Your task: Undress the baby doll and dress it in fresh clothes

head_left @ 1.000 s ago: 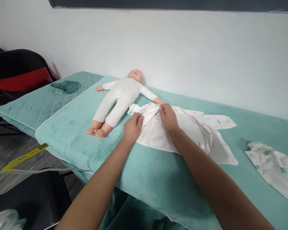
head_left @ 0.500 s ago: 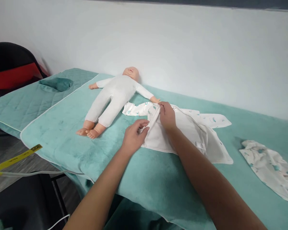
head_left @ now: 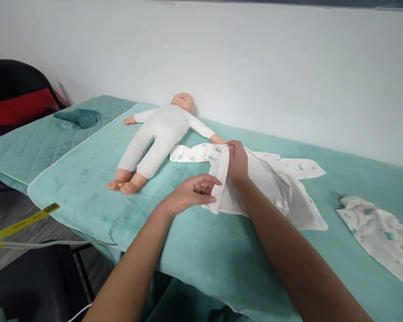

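A baby doll (head_left: 161,134) in a white suit lies on its back on the teal blanket (head_left: 97,188), head toward the wall. Right of it lies a white baby garment (head_left: 272,183) with small teal prints, opened out. My right hand (head_left: 237,162) pinches the garment's front edge near the collar, close to the doll's outstretched hand. My left hand (head_left: 192,192) holds the same front flap lower down, fingers curled around the cloth and lifting it off the blanket.
A second printed white cloth (head_left: 379,235) lies at the right on the blanket. A quilted teal pad (head_left: 36,143) extends left, with a black and red chair (head_left: 16,96) behind it. A yellow tape (head_left: 22,222) and a white cable (head_left: 47,244) are at lower left.
My left hand has slid down the flap toward me and lifted it. My right hand stayed at the collar. The view shifted slightly to the right.
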Available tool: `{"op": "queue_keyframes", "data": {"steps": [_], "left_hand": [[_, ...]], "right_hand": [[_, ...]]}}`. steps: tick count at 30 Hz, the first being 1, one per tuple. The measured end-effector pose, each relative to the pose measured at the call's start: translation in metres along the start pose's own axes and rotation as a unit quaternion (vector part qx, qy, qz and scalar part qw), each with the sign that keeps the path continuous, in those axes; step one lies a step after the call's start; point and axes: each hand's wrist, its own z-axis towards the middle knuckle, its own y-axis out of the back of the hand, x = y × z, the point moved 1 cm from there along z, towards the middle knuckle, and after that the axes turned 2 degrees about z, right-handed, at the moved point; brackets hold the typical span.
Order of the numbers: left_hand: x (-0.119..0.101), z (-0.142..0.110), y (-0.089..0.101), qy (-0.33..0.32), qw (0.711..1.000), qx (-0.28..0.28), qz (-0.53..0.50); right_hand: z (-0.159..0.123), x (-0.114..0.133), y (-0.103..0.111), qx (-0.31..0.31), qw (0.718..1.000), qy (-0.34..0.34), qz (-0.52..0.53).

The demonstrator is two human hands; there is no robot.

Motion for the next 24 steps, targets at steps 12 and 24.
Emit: {"op": "queue_keyframes", "data": {"steps": [12, 24], "left_hand": [[-0.007, 0.0, -0.003, -0.02, 0.99, 0.06, 0.129], [-0.005, 0.001, -0.002, -0.009, 0.999, 0.0, 0.049]], "right_hand": [[0.006, -0.014, 0.001, -0.036, 0.993, -0.108, 0.037], [0.006, -0.011, 0.005, -0.061, 0.989, -0.126, 0.043]]}}
